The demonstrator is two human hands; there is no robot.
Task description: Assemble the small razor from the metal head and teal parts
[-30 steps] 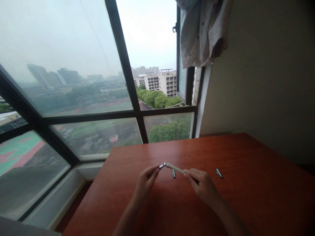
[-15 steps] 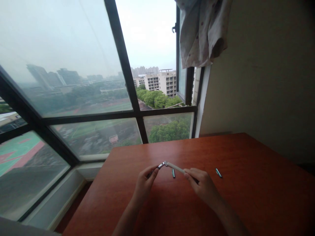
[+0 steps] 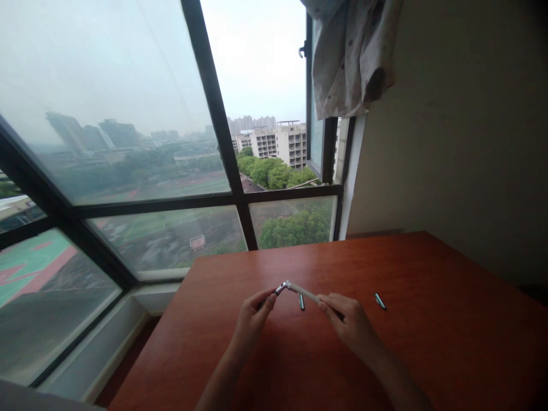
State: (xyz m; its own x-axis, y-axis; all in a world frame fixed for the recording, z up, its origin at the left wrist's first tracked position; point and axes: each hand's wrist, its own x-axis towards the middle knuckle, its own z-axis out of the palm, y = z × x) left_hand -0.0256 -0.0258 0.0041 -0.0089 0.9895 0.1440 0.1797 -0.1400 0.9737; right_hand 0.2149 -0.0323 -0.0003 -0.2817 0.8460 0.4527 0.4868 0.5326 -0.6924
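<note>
My left hand (image 3: pixel 252 319) is closed, thumb and fingers pinching a slim silver-and-dark pen (image 3: pixel 280 289) whose front end points up and to the right. A pale, slim pen-like stick (image 3: pixel 305 291) is pinched in my right hand (image 3: pixel 346 317), with a dark end showing under the fingers. The tips of the two meet, or nearly meet, above the table; at this size I cannot tell whether they touch. Just behind them a short green-and-silver pen cap (image 3: pixel 302 302) lies on the table. Another similar cap (image 3: pixel 380 301) lies to the right of my right hand.
The reddish-brown wooden table (image 3: pixel 428 354) spreads under both hands. Beyond its far edge stand dark-framed windows (image 3: pixel 240 198), one pane open. A pale cloth (image 3: pixel 353 63) hangs at the upper right beside a plain wall (image 3: pixel 449 142).
Almost nothing differs. My right hand and the pale stick have shifted very slightly to the left; the caps stay put on the table.
</note>
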